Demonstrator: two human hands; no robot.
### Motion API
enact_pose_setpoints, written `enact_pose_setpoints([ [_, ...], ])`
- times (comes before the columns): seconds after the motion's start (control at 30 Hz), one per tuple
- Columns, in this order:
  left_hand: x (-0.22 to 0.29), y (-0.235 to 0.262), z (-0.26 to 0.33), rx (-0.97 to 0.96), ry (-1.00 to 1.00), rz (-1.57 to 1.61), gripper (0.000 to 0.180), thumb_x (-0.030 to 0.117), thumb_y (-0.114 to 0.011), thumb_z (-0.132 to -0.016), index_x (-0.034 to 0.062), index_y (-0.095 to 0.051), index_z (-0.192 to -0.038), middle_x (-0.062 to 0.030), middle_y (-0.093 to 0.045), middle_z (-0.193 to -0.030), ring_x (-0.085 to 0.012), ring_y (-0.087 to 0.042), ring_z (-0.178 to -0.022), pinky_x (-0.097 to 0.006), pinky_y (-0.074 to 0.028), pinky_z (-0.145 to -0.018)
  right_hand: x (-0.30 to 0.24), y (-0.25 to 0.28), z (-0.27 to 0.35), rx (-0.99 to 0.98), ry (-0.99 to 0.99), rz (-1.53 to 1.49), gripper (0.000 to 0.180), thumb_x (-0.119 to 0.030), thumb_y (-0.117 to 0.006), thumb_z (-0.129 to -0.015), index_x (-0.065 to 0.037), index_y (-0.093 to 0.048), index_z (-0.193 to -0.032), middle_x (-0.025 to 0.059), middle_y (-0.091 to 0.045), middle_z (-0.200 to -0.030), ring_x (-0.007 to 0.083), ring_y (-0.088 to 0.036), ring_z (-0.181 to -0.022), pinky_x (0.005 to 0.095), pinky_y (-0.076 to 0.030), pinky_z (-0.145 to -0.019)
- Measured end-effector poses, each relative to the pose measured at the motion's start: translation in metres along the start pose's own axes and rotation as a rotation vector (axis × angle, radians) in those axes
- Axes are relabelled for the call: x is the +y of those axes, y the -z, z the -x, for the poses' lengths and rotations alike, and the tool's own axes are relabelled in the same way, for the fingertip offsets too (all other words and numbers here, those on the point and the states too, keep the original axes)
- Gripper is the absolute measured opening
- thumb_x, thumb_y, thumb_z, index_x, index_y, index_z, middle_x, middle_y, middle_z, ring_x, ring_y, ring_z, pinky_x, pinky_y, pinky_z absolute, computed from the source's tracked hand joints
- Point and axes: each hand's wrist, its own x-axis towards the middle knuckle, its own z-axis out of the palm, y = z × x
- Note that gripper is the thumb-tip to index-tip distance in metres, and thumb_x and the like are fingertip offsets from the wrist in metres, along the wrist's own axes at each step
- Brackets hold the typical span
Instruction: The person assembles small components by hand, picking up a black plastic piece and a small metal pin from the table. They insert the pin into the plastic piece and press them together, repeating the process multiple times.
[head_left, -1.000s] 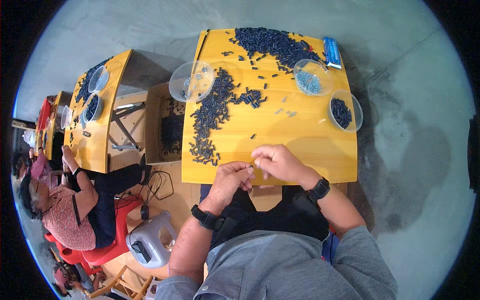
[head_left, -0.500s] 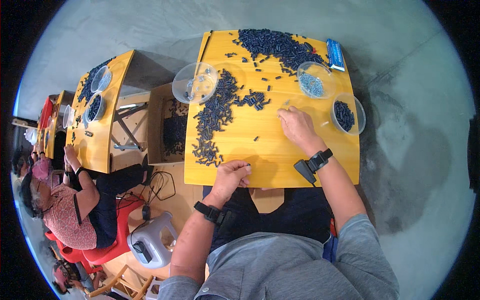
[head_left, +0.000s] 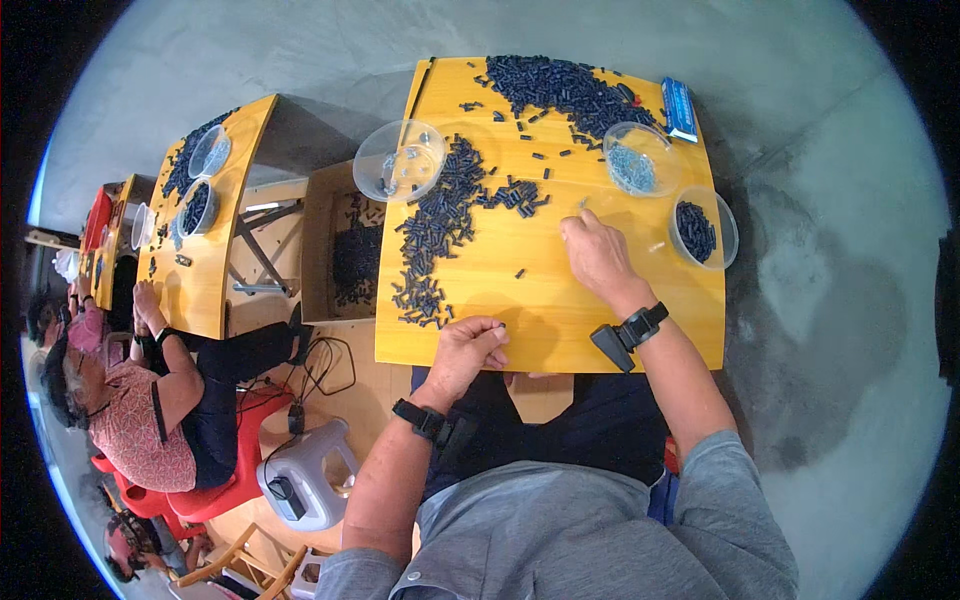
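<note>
My left hand (head_left: 468, 352) is closed at the table's near edge. A small dark piece (head_left: 502, 326) shows at its pinched thumb and fingertip. Farther forward and to the right, my right hand (head_left: 600, 262) hovers over or rests on the tabletop with its fingers pinched; what they hold, if anything, is too small to make out. A tiny pale bit (head_left: 583, 203) lies just beyond those fingertips. One loose black cylindrical piece (head_left: 520, 274) lies between the hands. To the left spreads a pile of similar black pieces (head_left: 435, 225).
The yellow table (head_left: 640, 345) also bears a larger black heap (head_left: 555, 90), a blue box (head_left: 679, 110), a nearly bare clear tub (head_left: 372, 165), a tub of bluish small parts (head_left: 632, 170) and a tub of black pieces (head_left: 697, 232). A cardboard box (head_left: 318, 250) stands left; another person (head_left: 150, 430) works beyond.
The whole view has shifted slightly to the right. Against the table, both hands stay in almost the same places and remain pinched; less of the dark piece shows at my left fingertips.
</note>
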Motion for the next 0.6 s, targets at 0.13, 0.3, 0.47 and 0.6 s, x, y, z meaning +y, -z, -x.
enact_pose_setpoints([
  [0.13, -0.005, 0.002, -0.002, -0.001, -0.011, 0.014, 0.01, 0.011, -0.059, -0.089, 0.002, -0.061, -0.093, -0.0041, -0.064, -0.079, -0.0103, -0.061, -0.06, -0.023, -0.052, -0.057, 0.004, -0.006, 0.002, -0.046, 0.016, 0.017, 0.005, -0.003, -0.05, -0.079, -0.003, -0.052, -0.084, 0.0194, -0.056, -0.086, 0.0389, -0.059, -0.072, 0.0494, -0.047, -0.063],
  [0.3, -0.003, 0.0, -0.001, -0.002, -0.007, 0.02, 0.011, 0.011, -0.06, -0.089, 0.0015, -0.061, -0.094, -0.0049, -0.064, -0.08, -0.0108, -0.062, -0.06, -0.023, -0.053, -0.058, 0.015, -0.009, 0.008, 0.039, -0.114, -0.125, 0.013, -0.004, -0.049, -0.082, -0.003, -0.055, -0.093, 0.019, -0.058, -0.09, 0.0402, -0.058, -0.08, 0.0486, -0.047, -0.069],
  [0.47, -0.003, 0.002, -0.002, 0.006, 0.008, 0.026, 0.013, 0.011, -0.06, -0.088, 0.0004, -0.06, -0.095, -0.0061, -0.065, -0.08, -0.0119, -0.062, -0.062, -0.024, -0.054, -0.058, 0.017, -0.006, 0.01, 0.094, -0.108, -0.166, 0.014, -0.005, -0.049, -0.083, -0.003, -0.057, -0.094, 0.0201, -0.059, -0.089, 0.0407, -0.058, -0.082, 0.0482, -0.047, -0.072],
  [0.6, -0.001, 0.001, -0.001, 0.015, 0.016, 0.024, 0.014, 0.012, -0.06, -0.088, 0.0001, -0.06, -0.096, -0.0065, -0.065, -0.081, -0.0121, -0.062, -0.063, -0.024, -0.054, -0.058, 0.015, -0.001, 0.019, 0.079, -0.138, -0.156, 0.011, -0.005, -0.049, -0.083, -0.001, -0.057, -0.088, 0.0213, -0.06, -0.087, 0.041, -0.058, -0.081, 0.0484, -0.047, -0.072],
])
